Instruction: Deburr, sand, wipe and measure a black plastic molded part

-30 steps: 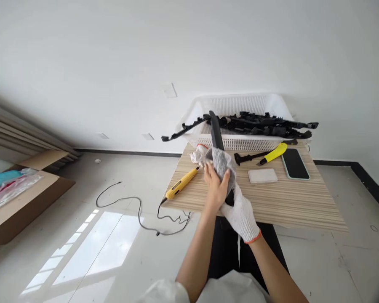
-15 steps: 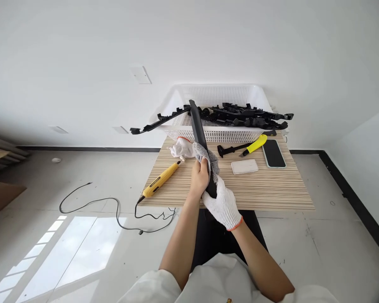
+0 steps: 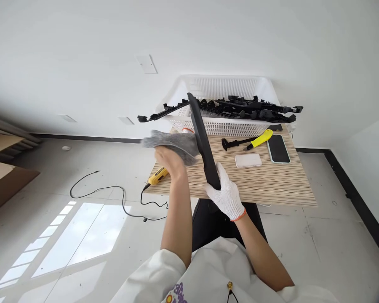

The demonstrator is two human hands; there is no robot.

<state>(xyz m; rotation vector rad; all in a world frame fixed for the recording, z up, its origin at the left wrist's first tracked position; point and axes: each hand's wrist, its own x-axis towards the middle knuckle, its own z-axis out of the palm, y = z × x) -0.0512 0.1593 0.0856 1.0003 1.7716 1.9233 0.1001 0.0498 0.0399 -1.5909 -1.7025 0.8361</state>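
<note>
My bare left hand [image 3: 169,162] grips a grey cloth [image 3: 177,143], which is blurred by motion and spreads to the left of a long black plastic strip [image 3: 202,141]. The cloth's right end lies close to the strip; whether they touch I cannot tell. In a white knit glove with an orange cuff, my right hand [image 3: 225,193] is closed around the strip's near end. The strip slants up and away, its far end over the rim of a white plastic basket [image 3: 221,127]. Partly behind my left forearm lies a yellow corded tool [image 3: 158,176].
Several black plastic parts [image 3: 255,110] lie in and across the basket. On the striped table [image 3: 271,185] are a black caliper [image 3: 236,143], a yellow utility knife [image 3: 262,139], a white block [image 3: 248,160] and a phone [image 3: 278,148]. A black cord [image 3: 124,202] trails on the floor.
My left hand has swung left off the strip with the cloth, which was wrapped around it before. My right hand still holds the strip's near end.
</note>
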